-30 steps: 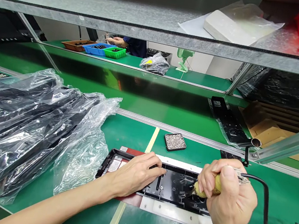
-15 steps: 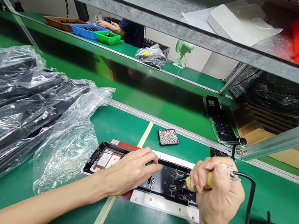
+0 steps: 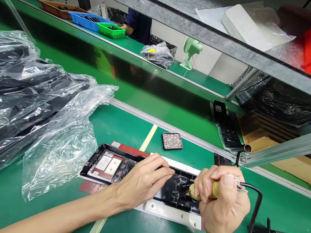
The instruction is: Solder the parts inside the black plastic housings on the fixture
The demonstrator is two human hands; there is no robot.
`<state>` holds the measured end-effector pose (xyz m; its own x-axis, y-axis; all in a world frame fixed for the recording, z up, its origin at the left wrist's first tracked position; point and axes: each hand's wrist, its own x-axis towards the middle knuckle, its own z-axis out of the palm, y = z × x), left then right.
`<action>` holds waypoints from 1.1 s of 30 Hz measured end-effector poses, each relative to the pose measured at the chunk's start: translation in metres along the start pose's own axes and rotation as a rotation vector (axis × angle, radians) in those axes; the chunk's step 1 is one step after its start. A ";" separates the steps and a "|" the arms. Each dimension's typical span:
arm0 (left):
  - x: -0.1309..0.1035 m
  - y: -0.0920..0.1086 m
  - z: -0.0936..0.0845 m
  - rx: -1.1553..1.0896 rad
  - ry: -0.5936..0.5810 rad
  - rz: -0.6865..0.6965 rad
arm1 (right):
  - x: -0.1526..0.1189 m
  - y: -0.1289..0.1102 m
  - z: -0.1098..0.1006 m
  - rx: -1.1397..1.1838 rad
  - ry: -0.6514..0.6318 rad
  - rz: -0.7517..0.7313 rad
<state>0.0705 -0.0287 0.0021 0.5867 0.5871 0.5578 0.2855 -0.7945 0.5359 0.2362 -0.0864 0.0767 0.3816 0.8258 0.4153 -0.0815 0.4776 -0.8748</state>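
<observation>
Left hand [image 3: 145, 182] slid right along black housing [image 3: 167, 191], half-curled, hold unclear; right hand [image 3: 225, 200] clenched on yellow tool [image 3: 195, 193]. Black tray [image 3: 173, 149]: silver bits [image 3: 172, 140]; blue bin [image 3: 83, 23], green bin [image 3: 115, 34]: black parts [image 3: 90, 19].

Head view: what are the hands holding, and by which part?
The right hand grips the corded tool by its yellow body; whether the left hand holds anything is unclear.

Bright light throws white glare on crumpled clear plastic bags [image 3: 57, 160] at left — while a dark band dims the glossy green panel [image 3: 172, 100], upper centre.
</observation>
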 end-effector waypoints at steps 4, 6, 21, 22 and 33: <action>-0.005 -0.002 0.000 -0.013 0.126 0.039 | 0.000 0.002 -0.001 0.007 -0.011 -0.020; -0.005 -0.001 -0.002 -0.039 0.179 0.049 | 0.000 0.002 -0.001 0.006 -0.008 -0.024; -0.012 -0.014 -0.006 -0.182 0.287 -0.017 | 0.001 0.000 0.001 -0.029 0.005 -0.059; -0.012 -0.014 -0.005 -0.182 0.285 -0.014 | 0.001 0.000 0.001 -0.029 0.007 -0.057; -0.016 -0.014 -0.005 -0.162 0.264 0.000 | -0.001 -0.002 0.003 -0.032 0.011 -0.041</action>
<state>0.0540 -0.0262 -0.0112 0.3639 0.6236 0.6919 0.1481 -0.7721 0.6180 0.2338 -0.0870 0.0789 0.3940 0.8021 0.4487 -0.0363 0.5014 -0.8644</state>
